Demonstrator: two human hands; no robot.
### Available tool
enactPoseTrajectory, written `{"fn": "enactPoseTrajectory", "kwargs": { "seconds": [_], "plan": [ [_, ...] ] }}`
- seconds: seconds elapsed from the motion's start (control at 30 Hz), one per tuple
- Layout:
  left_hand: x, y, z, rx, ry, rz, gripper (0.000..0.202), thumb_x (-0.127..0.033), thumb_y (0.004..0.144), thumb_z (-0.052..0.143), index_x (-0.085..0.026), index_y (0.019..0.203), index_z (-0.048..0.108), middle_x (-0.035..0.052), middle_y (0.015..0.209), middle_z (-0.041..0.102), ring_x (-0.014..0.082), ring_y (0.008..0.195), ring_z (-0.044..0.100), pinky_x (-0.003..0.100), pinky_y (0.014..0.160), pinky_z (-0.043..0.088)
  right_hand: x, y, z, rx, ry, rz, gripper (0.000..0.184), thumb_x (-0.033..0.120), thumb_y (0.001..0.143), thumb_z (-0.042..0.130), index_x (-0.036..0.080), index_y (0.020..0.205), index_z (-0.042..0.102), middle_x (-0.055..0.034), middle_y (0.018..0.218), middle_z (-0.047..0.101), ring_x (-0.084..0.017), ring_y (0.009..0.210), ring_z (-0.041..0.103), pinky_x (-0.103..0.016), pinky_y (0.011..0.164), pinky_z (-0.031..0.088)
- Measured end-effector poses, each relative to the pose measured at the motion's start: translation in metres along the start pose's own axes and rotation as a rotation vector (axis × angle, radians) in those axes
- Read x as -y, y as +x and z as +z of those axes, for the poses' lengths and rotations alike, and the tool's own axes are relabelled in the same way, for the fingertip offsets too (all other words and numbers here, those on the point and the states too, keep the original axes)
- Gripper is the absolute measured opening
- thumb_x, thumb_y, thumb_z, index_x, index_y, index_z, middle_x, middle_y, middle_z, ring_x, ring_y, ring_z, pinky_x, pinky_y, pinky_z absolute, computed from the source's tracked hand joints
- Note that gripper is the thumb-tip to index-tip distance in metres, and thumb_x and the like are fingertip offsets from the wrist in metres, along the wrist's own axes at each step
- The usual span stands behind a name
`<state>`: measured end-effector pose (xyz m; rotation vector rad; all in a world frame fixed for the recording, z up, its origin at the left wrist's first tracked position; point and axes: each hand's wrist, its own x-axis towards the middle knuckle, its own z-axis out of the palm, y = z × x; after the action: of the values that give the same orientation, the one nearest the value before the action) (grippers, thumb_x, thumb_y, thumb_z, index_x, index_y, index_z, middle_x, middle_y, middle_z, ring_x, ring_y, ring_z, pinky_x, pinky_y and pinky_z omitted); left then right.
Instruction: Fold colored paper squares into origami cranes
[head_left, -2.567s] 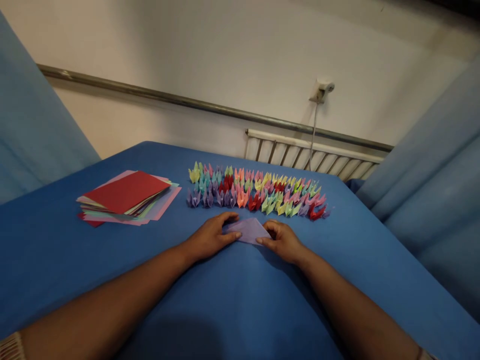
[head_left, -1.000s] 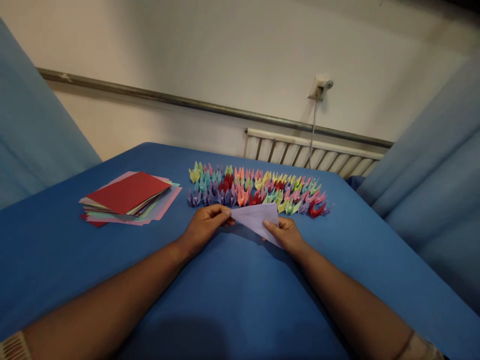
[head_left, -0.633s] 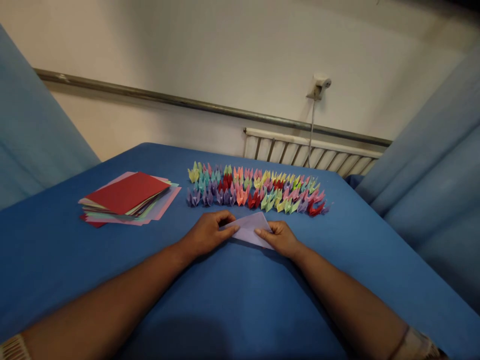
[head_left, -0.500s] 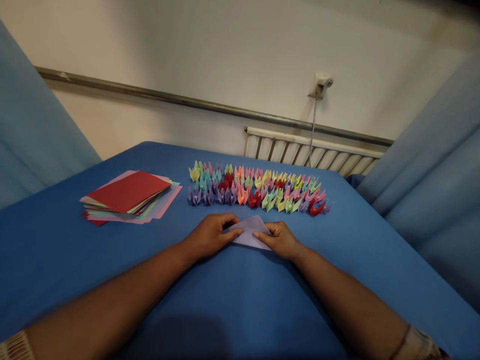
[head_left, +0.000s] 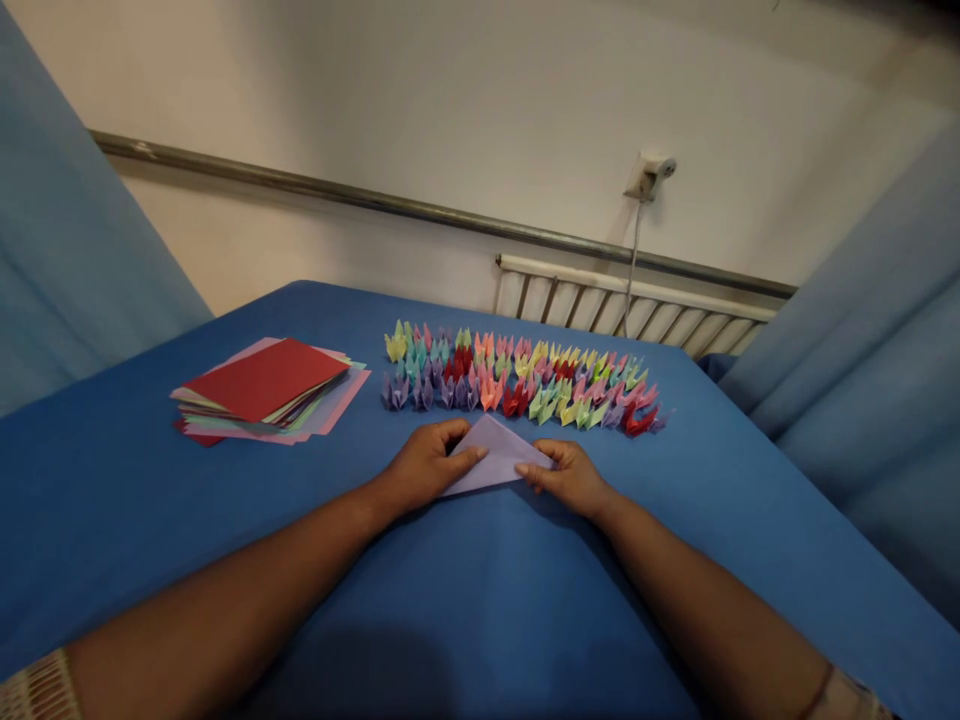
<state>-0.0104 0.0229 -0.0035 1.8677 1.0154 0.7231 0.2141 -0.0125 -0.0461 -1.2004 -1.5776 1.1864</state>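
A lilac sheet of paper point(head_left: 495, 458), folded to a triangle, lies on the blue table point(head_left: 480, 600) between my hands. My left hand point(head_left: 426, 466) presses its left part with curled fingers, the forefinger lying along the fold. My right hand point(head_left: 571, 477) pinches the paper's right corner against the table. Just beyond the paper stand several rows of small folded paper cranes point(head_left: 517, 380) in many colours.
A stack of coloured square sheets point(head_left: 271, 388) with a red one on top lies at the left of the table. Blue curtains hang at both sides. A radiator point(head_left: 630, 310) and a wall rail point(head_left: 375, 205) run behind the table's far edge.
The paper was lifted off the table a second ago, then laid down again. It now shows a peaked triangle, with both hands pressing it flat.
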Motion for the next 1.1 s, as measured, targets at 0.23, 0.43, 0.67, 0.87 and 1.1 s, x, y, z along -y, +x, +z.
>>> {"fn": "enactPoseTrajectory", "kwargs": {
  "seconds": [0.23,0.43,0.67,0.87,1.1],
  "plan": [
    [-0.002,0.001,0.003,-0.075,-0.246,-0.095,0.033,-0.045,0.073,0.068,-0.015,0.084,0.062,-0.0009,0.072,0.062,0.0133,0.062,0.053,0.022,0.053,0.04,0.003,0.005,-0.004,-0.172,0.33,0.045,0.031,0.043,0.066,0.078,0.018,0.068,0.06,0.0043,0.056,0.059,-0.008,0.047,0.047,-0.021,0.05,0.037],
    [-0.002,-0.001,0.006,-0.097,-0.425,-0.153,0.036,-0.04,0.065,0.076,-0.014,0.087,0.062,0.0009,0.077,0.067,0.0147,0.066,0.06,0.024,0.058,0.046,0.001,0.005,0.002,-0.083,0.372,0.037,0.034,0.049,0.068,0.076,0.016,0.069,0.068,0.0005,0.059,0.063,-0.009,0.048,0.051,-0.021,0.049,0.036],
    [-0.004,-0.003,0.008,0.007,-0.548,-0.18,0.04,-0.034,0.064,0.079,-0.013,0.094,0.064,0.0041,0.087,0.071,0.0167,0.073,0.065,0.029,0.069,0.051,0.003,0.003,0.015,-0.02,0.169,0.072,0.048,0.061,0.071,0.069,0.014,0.062,0.071,-0.0019,0.05,0.061,-0.009,0.045,0.051,-0.022,0.049,0.037],
    [-0.002,-0.004,0.01,0.024,-0.528,-0.145,0.037,-0.031,0.066,0.077,-0.013,0.096,0.063,0.0032,0.088,0.07,0.0161,0.074,0.063,0.028,0.07,0.05,0.002,0.002,0.019,-0.068,0.173,0.031,0.046,0.062,0.067,0.071,0.016,0.06,0.067,-0.0012,0.053,0.062,-0.01,0.047,0.052,-0.023,0.049,0.041],
    [-0.003,-0.007,0.013,0.136,-0.513,-0.113,0.031,-0.032,0.07,0.075,-0.013,0.092,0.065,0.0029,0.086,0.069,0.0157,0.075,0.062,0.026,0.069,0.048,0.002,-0.004,0.025,-0.048,0.164,0.045,0.045,0.062,0.068,0.069,0.018,0.063,0.067,-0.0014,0.055,0.062,-0.014,0.051,0.054,-0.025,0.049,0.044]
  ]
}}
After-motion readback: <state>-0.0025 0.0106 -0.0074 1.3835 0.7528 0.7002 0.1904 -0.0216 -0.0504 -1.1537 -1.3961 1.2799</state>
